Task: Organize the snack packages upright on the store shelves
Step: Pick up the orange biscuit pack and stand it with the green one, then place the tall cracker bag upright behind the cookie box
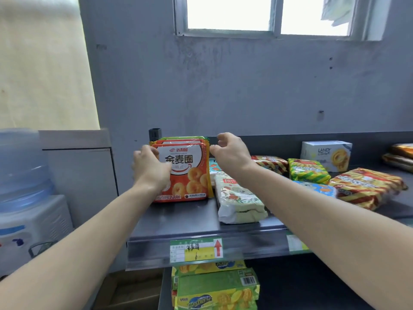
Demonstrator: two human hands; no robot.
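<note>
While the left hand (152, 168) grips the left edge of the orange snack packages (187, 173), which stand upright at the left end of the top shelf (178, 220), the right hand (230, 151) hovers at their upper right corner, fingers loosely curled, holding nothing (thumb contact unclear). A pale green packet (239, 200) lies flat just beside them.

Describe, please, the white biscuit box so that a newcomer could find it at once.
Start at the grey top shelf under the window. Go right along its back, past the upright orange packs. The white box stands there: the only rigid carton among soft wrappers lying flat.
</note>
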